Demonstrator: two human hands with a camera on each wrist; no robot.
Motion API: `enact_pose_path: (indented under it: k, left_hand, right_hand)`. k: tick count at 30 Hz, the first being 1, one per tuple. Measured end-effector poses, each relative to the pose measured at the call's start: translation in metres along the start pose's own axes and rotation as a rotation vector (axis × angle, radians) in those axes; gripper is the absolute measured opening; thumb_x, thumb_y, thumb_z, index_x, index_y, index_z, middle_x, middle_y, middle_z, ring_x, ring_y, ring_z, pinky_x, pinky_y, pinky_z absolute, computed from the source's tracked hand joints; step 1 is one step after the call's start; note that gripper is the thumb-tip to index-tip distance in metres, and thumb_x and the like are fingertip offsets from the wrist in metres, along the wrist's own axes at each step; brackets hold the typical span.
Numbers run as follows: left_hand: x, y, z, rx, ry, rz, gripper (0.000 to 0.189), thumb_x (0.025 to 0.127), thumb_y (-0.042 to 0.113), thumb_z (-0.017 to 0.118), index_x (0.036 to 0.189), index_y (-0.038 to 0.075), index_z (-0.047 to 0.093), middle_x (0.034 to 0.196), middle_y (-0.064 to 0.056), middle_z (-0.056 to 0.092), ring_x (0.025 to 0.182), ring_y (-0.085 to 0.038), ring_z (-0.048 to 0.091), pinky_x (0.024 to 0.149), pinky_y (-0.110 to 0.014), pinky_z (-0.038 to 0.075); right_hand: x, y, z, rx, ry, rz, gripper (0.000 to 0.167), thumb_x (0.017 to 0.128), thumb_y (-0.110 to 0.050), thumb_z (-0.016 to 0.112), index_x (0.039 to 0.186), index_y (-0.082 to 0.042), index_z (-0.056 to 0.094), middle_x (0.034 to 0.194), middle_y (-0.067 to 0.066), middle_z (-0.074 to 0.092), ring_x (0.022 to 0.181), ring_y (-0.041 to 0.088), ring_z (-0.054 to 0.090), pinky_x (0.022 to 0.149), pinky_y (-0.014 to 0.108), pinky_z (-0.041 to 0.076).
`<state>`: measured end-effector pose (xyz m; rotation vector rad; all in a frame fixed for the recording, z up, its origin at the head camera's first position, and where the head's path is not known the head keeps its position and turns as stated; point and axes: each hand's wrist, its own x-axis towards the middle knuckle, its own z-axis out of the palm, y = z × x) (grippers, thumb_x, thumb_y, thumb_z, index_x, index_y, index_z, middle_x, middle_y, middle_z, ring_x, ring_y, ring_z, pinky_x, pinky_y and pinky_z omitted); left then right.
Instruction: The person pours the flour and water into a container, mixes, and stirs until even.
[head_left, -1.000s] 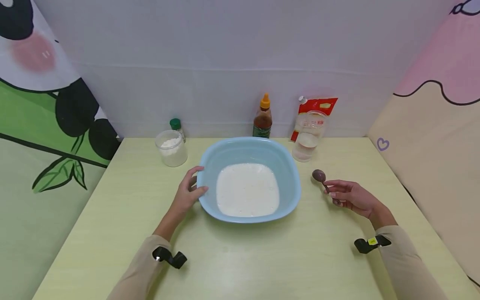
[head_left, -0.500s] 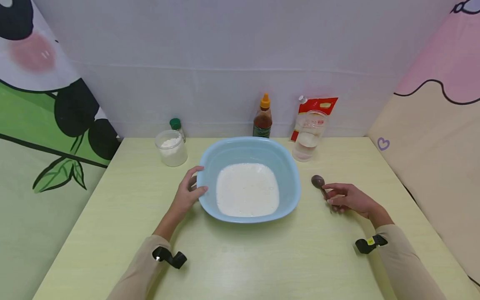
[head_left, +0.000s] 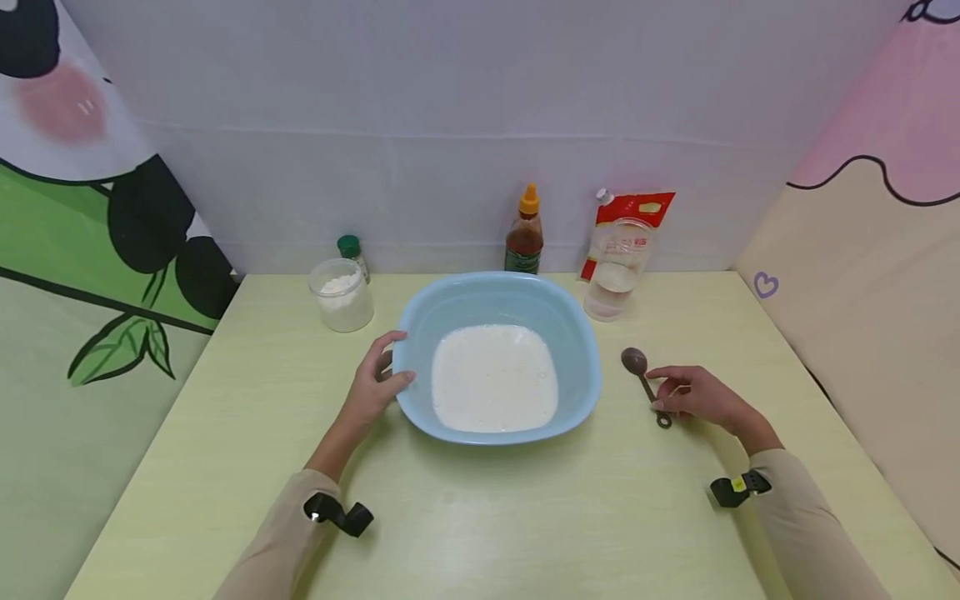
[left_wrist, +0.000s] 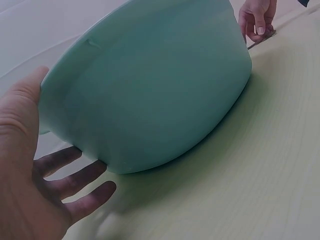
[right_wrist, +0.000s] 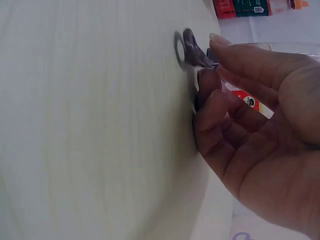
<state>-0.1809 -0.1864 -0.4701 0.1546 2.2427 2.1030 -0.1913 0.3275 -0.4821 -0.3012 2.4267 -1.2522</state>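
Observation:
My left hand [head_left: 375,385] grips the left rim of a light blue plastic basin [head_left: 498,292], its thumb and forefinger at the edge. White liquid [head_left: 495,379] covers the basin's bottom. In the left wrist view the basin's outer wall [left_wrist: 160,85] fills the middle, and the other fingers spread below it. To the right of the basin, my right hand [head_left: 701,396] pinches the handle of a dark brown spoon [head_left: 634,361] low at the table. The right wrist view shows the handle's ring end [right_wrist: 191,42] by the thumb, while the spoon's bowl is hidden there.
At the back left stand a tub of white powder [head_left: 343,304] and a green-capped jar [head_left: 349,247]. A sauce bottle [head_left: 525,237] stands behind the basin. A clear container of liquid [head_left: 611,287] stands before a red and white pouch [head_left: 652,207].
The spoon has shifted slightly left and turned a little, and its ring end now shows below the right fingers. My left hand and the basin have stayed in place.

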Motion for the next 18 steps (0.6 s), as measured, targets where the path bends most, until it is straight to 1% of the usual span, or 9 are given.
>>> enact_pose_path:
  k: [4, 9, 12, 14, 15, 16, 17, 18]
  left_hand:
    - [0.000, 0.000, 0.001, 0.002, -0.003, 0.002, 0.060, 0.090, -0.003, 0.056, 0.146, 0.009, 0.037, 0.137, -0.033, 0.047, 0.110, -0.031, 0.058, 0.076, -0.025, 0.059]
    - [-0.001, 0.000, 0.001, 0.038, -0.019, -0.004, 0.060, 0.092, 0.000, 0.055, 0.148, 0.010, 0.036, 0.140, -0.033, 0.046, 0.112, -0.034, 0.058, 0.077, -0.025, 0.059]
    - [-0.002, 0.001, -0.002, 0.087, -0.035, -0.008, 0.061, 0.095, 0.005, 0.057, 0.151, 0.012, 0.035, 0.144, -0.031, 0.045, 0.114, -0.035, 0.059, 0.079, -0.024, 0.058]
    - [-0.002, 0.002, -0.005, 0.133, -0.034, -0.004, 0.062, 0.096, 0.011, 0.060, 0.153, 0.015, 0.035, 0.145, -0.029, 0.046, 0.116, -0.036, 0.059, 0.081, -0.023, 0.057]
    - [-0.002, 0.003, -0.007, 0.157, -0.023, 0.007, 0.062, 0.097, 0.013, 0.061, 0.153, 0.016, 0.035, 0.144, -0.028, 0.048, 0.117, -0.035, 0.059, 0.081, -0.022, 0.056]
    - [-0.002, 0.004, -0.009, 0.184, 0.002, 0.029, 0.061, 0.097, 0.015, 0.062, 0.152, 0.016, 0.037, 0.142, -0.026, 0.051, 0.116, -0.034, 0.060, 0.081, -0.021, 0.056]
    - [-0.002, 0.004, -0.012, 0.219, 0.044, 0.064, 0.058, 0.097, 0.017, 0.062, 0.151, 0.015, 0.041, 0.139, -0.025, 0.054, 0.115, -0.033, 0.061, 0.081, -0.020, 0.055]
    - [-0.002, 0.005, -0.014, 0.262, 0.102, 0.111, 0.053, 0.097, 0.018, 0.063, 0.147, 0.013, 0.046, 0.136, -0.023, 0.058, 0.114, -0.032, 0.063, 0.081, -0.020, 0.055]
  right_hand:
    - [-0.002, 0.002, 0.000, -0.002, 0.015, 0.009, 0.048, 0.090, -0.006, 0.068, 0.135, 0.005, 0.055, 0.093, 0.013, 0.062, 0.071, 0.013, 0.054, 0.060, 0.025, 0.048]
    - [-0.002, 0.000, 0.001, -0.024, 0.050, 0.025, 0.042, 0.094, -0.006, 0.063, 0.133, 0.007, 0.055, 0.093, 0.014, 0.063, 0.071, 0.015, 0.055, 0.060, 0.026, 0.050]
    - [0.001, -0.010, -0.002, -0.054, 0.085, 0.023, 0.040, 0.097, -0.008, 0.060, 0.134, 0.008, 0.053, 0.095, 0.018, 0.064, 0.075, 0.018, 0.060, 0.063, 0.027, 0.053]
    - [0.004, -0.021, -0.004, -0.096, 0.135, 0.010, 0.040, 0.099, -0.009, 0.058, 0.134, 0.008, 0.053, 0.098, 0.023, 0.065, 0.080, 0.023, 0.063, 0.064, 0.027, 0.054]
    - [0.006, -0.028, -0.005, -0.120, 0.166, 0.001, 0.040, 0.099, -0.010, 0.058, 0.135, 0.007, 0.053, 0.101, 0.025, 0.066, 0.082, 0.027, 0.064, 0.065, 0.028, 0.055]
    - [0.007, -0.036, -0.006, -0.154, 0.202, -0.010, 0.041, 0.100, -0.012, 0.057, 0.136, 0.006, 0.052, 0.105, 0.026, 0.066, 0.086, 0.030, 0.065, 0.067, 0.029, 0.056]
    - [0.009, -0.044, -0.007, -0.189, 0.239, -0.024, 0.041, 0.101, -0.013, 0.056, 0.137, 0.005, 0.052, 0.109, 0.028, 0.066, 0.090, 0.033, 0.066, 0.070, 0.031, 0.057]
    - [0.011, -0.053, -0.007, -0.219, 0.280, -0.037, 0.042, 0.101, -0.015, 0.055, 0.139, 0.005, 0.051, 0.113, 0.029, 0.066, 0.095, 0.037, 0.066, 0.073, 0.036, 0.058]
